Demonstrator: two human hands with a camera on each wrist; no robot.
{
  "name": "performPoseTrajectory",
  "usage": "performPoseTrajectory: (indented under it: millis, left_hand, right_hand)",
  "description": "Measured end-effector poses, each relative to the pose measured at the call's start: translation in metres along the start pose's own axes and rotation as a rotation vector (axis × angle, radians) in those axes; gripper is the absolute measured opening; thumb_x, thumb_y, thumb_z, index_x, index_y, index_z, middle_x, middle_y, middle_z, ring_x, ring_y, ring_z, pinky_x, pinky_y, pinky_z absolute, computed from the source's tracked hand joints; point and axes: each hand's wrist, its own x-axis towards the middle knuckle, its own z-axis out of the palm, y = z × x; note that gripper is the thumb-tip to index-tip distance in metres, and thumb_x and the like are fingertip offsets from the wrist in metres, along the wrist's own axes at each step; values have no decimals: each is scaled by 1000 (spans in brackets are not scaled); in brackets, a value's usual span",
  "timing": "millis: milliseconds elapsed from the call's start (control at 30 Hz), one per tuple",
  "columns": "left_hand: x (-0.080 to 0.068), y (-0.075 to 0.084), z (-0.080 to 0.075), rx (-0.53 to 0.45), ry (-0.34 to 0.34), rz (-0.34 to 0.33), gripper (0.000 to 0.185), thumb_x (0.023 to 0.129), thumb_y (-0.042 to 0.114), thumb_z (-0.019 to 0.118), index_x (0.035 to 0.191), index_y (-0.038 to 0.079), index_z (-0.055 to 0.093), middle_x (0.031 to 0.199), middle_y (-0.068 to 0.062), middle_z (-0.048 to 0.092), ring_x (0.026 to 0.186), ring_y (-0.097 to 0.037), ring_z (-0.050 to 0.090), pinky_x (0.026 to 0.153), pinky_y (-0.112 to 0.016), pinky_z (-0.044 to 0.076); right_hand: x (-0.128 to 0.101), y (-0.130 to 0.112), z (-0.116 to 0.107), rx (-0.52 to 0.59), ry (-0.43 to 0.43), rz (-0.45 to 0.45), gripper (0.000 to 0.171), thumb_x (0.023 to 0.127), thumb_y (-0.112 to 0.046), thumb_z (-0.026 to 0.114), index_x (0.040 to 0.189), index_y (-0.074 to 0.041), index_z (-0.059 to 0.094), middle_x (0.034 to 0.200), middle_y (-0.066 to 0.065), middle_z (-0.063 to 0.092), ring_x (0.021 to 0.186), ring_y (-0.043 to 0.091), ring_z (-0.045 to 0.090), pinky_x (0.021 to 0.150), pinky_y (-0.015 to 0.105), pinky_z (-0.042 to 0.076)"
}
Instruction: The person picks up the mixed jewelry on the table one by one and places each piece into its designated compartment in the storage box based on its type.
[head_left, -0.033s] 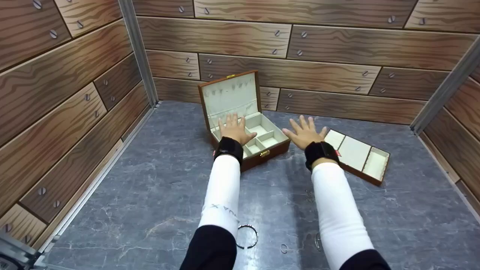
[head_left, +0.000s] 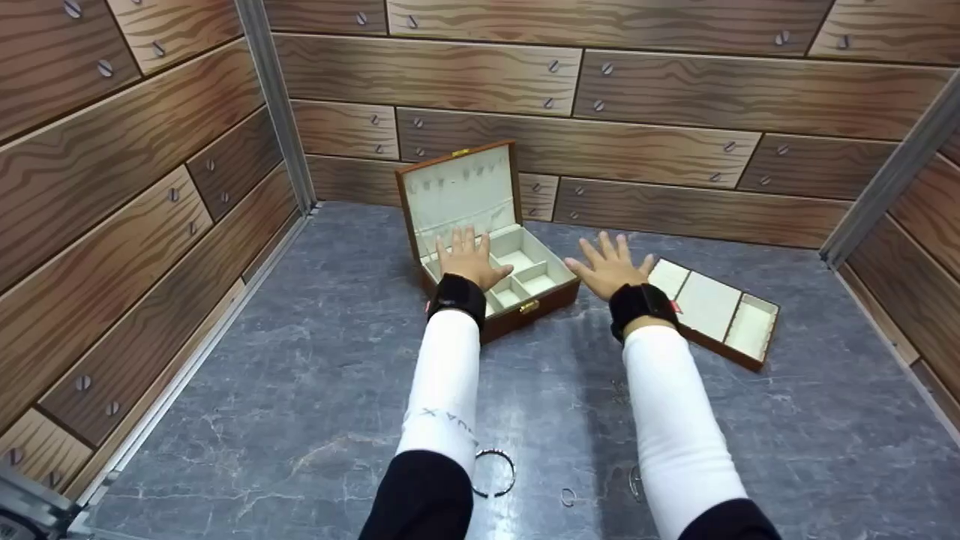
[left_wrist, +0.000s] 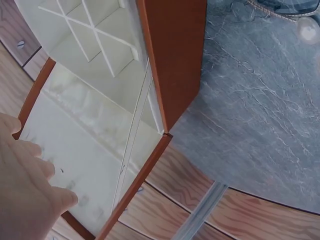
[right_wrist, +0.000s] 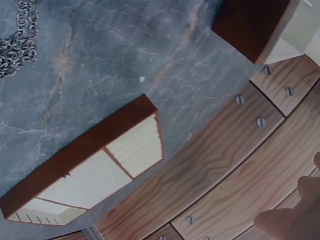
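A brown jewelry box (head_left: 534, 306) with a cream lining stands with its lid (head_left: 466, 191) raised; dividers split its inside into compartments. My left hand (head_left: 469, 262) is stretched over the box, palm down, fingers spread, holding nothing. In the left wrist view that hand (left_wrist: 25, 185) overlaps the lid lining. My right hand (head_left: 609, 271), also spread and holding nothing, hovers between the box and a shallow brown divided tray (head_left: 709, 304). Only a few fingers of the right hand (right_wrist: 295, 215) show at the edge of the right wrist view.
Near the front lie an open bangle (head_left: 513, 474), a small ring (head_left: 564, 498) and another thin hoop (head_left: 634, 484) beside the right sleeve. A heaped silver chain (right_wrist: 22, 47) lies on the grey marbled surface. Wood-patterned walls (head_left: 480, 75) enclose the back and sides.
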Motion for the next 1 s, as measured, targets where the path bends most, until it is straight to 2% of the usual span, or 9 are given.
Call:
performPoseTrajectory:
  millis: [133, 233, 367, 467, 533, 633, 800, 900, 1000]
  left_hand:
    - [-1, -6, -5, -18, 33, 20, 81, 85, 69, 35, 149, 23, 13, 157, -7, 4, 146, -27, 2, 115, -53, 1]
    - [-2, -17, -10, -16, 134, 54, 74, 87, 58, 45, 145, 16, 26, 155, -11, 18, 144, -29, 13, 115, -53, 10]
    - [-2, -33, -12, 13, 295, 79, 52, 87, 36, 55, 130, 9, 47, 141, -12, 40, 136, -28, 31, 112, -50, 23]
    - [-3, -43, -9, -5, 357, 60, 41, 86, 26, 55, 123, 7, 52, 133, -11, 48, 130, -28, 37, 110, -48, 28]
    - [-5, -48, -5, -33, 372, 27, 37, 86, 22, 53, 120, 6, 54, 129, -12, 51, 126, -28, 40, 106, -47, 32]
    - [-8, -55, 5, -79, 322, -41, 37, 88, 23, 51, 120, 5, 55, 128, -12, 53, 123, -28, 43, 100, -46, 37]
    - [-14, -64, 24, -147, 156, -138, 45, 89, 41, 51, 116, 7, 61, 123, -13, 60, 116, -30, 53, 94, -46, 44]
    - [-17, -67, 30, -179, 83, -157, 53, 86, 53, 50, 112, 9, 65, 120, -13, 63, 111, -30, 58, 91, -45, 46]
    - [-17, -68, 31, -202, 51, -136, 56, 84, 58, 50, 108, 9, 67, 118, -12, 64, 107, -29, 62, 89, -44, 48]
  right_hand:
    - [2, 0, 0, 2, 3, 1, 83, 85, -74, 13, 149, -20, 7, 156, 14, -6, 141, 38, -15, 101, 71, -13]
    - [4, 0, 2, 7, 7, 2, 83, 86, -73, 14, 149, -20, 9, 156, 15, -4, 142, 39, -13, 101, 71, -13]
    - [6, 1, 8, 22, -18, 11, 78, 89, -67, 19, 148, -18, 12, 156, 16, -1, 142, 40, -10, 102, 71, -11]
    - [5, 0, 12, 29, -57, 20, 73, 92, -62, 23, 148, -17, 13, 156, 17, 0, 142, 40, -9, 103, 71, -9]
    - [4, -2, 13, 30, -81, 27, 71, 93, -59, 24, 148, -16, 14, 155, 17, 1, 142, 41, -8, 103, 70, -7]
    - [0, -7, 13, 33, -107, 30, 69, 94, -55, 26, 148, -13, 15, 155, 19, 1, 141, 43, -6, 104, 71, -5]
    - [-2, -12, 16, 16, -140, 31, 72, 93, -58, 27, 147, -11, 17, 154, 22, 3, 140, 45, -2, 103, 71, -2]
    - [1, -13, 20, 14, -153, 29, 71, 94, -56, 28, 147, -12, 17, 153, 22, 4, 140, 45, 0, 104, 71, 0]
    - [7, -12, 26, 12, -160, 25, 67, 95, -52, 29, 147, -12, 16, 154, 21, 4, 141, 44, 0, 104, 71, 0]
